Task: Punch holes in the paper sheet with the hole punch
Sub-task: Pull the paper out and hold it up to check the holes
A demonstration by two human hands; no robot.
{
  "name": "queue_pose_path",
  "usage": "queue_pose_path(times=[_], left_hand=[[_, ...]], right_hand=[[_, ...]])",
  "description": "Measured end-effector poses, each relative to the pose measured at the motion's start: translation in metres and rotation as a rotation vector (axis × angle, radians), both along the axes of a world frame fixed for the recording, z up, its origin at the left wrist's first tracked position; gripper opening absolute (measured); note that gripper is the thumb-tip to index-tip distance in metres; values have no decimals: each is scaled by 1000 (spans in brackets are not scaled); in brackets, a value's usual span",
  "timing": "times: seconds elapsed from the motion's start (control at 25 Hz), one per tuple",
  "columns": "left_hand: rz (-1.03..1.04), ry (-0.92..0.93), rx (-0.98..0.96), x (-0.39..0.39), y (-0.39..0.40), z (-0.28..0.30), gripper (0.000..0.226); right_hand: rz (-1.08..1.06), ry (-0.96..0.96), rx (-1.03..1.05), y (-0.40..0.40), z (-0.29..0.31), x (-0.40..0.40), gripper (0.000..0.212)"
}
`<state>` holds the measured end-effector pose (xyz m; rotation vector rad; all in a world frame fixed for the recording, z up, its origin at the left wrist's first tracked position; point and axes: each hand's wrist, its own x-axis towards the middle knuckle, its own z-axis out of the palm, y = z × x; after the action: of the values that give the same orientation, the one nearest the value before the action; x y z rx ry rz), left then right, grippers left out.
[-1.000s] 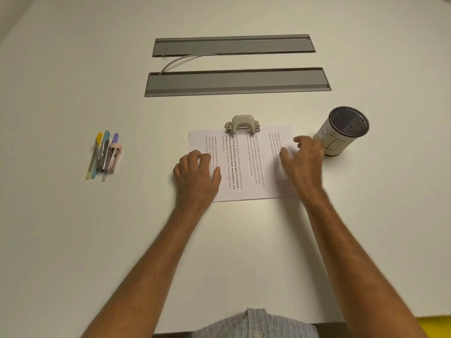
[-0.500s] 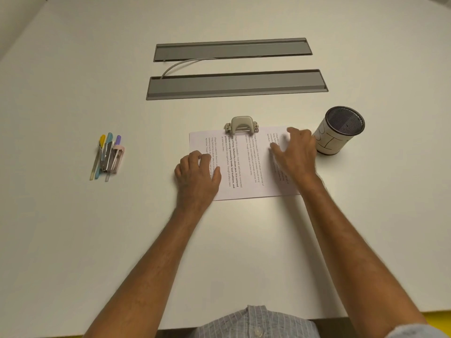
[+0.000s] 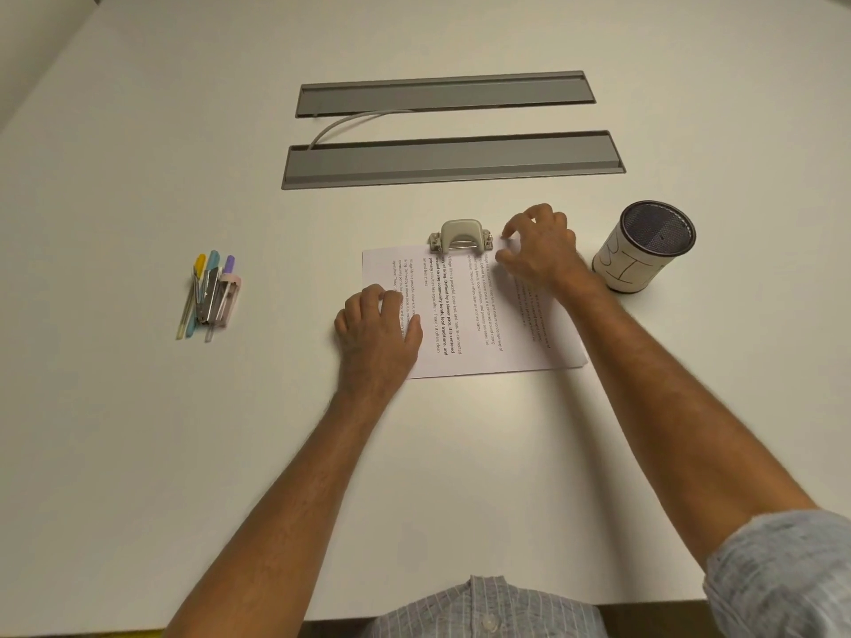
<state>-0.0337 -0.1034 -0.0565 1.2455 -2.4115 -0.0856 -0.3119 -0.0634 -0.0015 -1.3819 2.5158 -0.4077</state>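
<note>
Left hand (image 3: 380,331) rests curled on white printed paper sheet (image 3: 465,310), pinning it; right hand (image 3: 539,248), fingers loosely spread and holding nothing, nears beige metal hole punch (image 3: 460,234) to press.

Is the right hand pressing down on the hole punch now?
No. The right hand hovers just right of the hole punch, its fingers curled and apart from the lever.

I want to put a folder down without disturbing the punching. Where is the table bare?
Bare patches: between the pens and the paper sheet; the near table between the forearms; far left beyond the grey trays. Crowded: the sheet's far edge, where the right hand sits between the hole punch and the cup.
</note>
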Motion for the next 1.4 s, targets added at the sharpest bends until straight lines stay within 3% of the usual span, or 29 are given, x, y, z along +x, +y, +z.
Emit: queue_pose_path(times=[0.32, 0.4, 0.8, 1.2, 1.4], left_hand=[[8, -6, -8, 0, 0, -1, 34], [6, -8, -7, 0, 1, -1, 34], [8, -8, -9, 1, 1, -1, 35], [8, 20, 44, 1, 1, 2, 33], [30, 191, 185, 4, 0, 10, 31]], right_hand=[[60, 108, 231, -19, 21, -15, 40], [15, 60, 248, -18, 28, -19, 40], [-409, -372, -97, 30, 21, -9, 51], [-523, -577, -256, 87, -20, 9, 28], [-552, -708, -328, 91, -19, 10, 8]])
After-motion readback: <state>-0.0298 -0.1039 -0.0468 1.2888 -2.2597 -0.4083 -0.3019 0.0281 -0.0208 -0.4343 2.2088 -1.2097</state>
